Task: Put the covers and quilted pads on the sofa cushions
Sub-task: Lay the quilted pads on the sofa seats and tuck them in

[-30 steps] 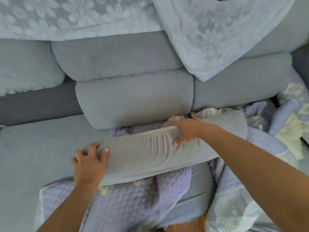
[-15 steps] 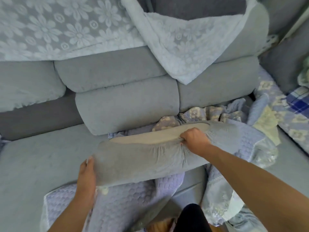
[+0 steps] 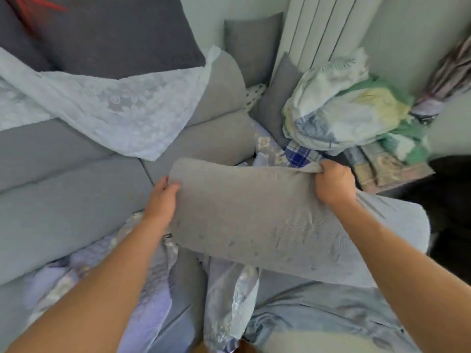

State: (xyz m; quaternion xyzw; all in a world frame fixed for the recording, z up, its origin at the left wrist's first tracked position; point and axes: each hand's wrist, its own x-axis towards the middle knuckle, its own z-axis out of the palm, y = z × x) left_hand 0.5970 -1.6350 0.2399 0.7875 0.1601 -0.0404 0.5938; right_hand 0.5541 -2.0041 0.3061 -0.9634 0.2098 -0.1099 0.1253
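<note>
Both hands grip the grey cushion (image 3: 267,220): the left hand (image 3: 163,197) clasps its near end, the right hand (image 3: 334,182) bunches fabric at its top edge. The cushion is held up over the sofa seat (image 3: 63,212) and a lilac quilted pad (image 3: 142,301).

Seat cushion (image 3: 267,225) is now lifted clear of the quilted pad (image 3: 142,289) and swung rightward. Left hand (image 3: 163,197) shifts to its end; right hand (image 3: 334,182) now bunches the cover's far corner.

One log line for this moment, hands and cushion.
left hand: gripping grey cushion end | right hand: bunching its cover | cushion: held above quilted pad
</note>
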